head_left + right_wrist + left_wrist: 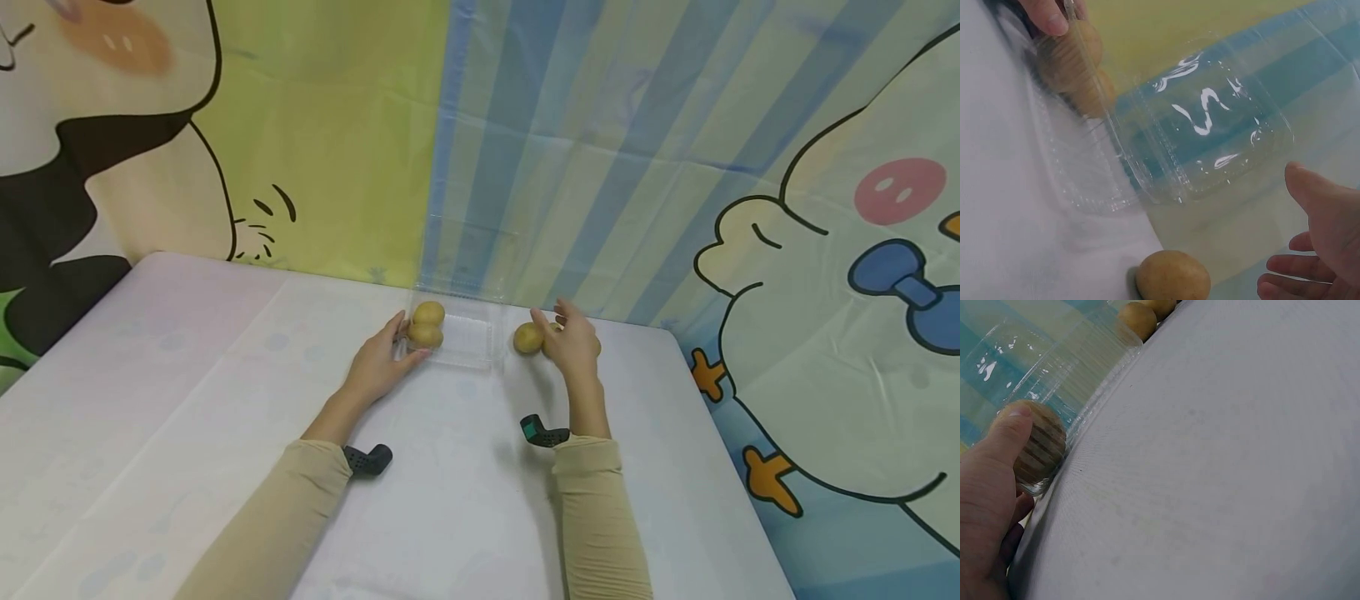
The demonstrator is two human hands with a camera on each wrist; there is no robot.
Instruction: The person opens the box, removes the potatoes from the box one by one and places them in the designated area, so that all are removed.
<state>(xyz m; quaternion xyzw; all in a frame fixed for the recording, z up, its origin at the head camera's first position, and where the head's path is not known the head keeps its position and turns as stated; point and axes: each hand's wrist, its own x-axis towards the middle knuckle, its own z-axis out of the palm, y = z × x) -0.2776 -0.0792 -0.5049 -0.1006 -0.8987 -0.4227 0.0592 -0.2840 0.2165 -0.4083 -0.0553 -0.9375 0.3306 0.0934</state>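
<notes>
**A:** Start close in. What's nearest?

**B:** Two forearms in tan sleeves [600,517] coming up from the bottom edge, each with a small dark wrist device [367,459] by the cuff. They rest on a white table [187,400] with a smooth, matte cover, faintly patterned.

**A:** And the container?

**B:** A clear plastic clamshell box [465,343], thin and glossy with ribbed walls, stands near the far edge of the table. Its lid [1210,131] is hinged open and leans back toward the backdrop. Two potatoes sit at its left end, one in front [425,335] and one just behind [429,313], touching each other. They are rounded, tan and dull-skinned.

**A:** What is the left hand doing?

**B:** The left hand [378,367] lies at the box's left end, thumb pressed against the wall by the front potato, the other fingers curled loosely along the outside. It steadies the box rather than closing around it.

**A:** The right hand?

**B:** The right hand [573,342] hovers just right of the box, fingers spread and relaxed, gripping nothing. A loose potato [528,337] lies on the table just beside it, on its left, and another is mostly hidden behind the hand.

**A:** Farthest back?

**B:** A cartoon-printed backdrop [600,142], yellow and blue-striped, creased like thin sheeting.
</notes>
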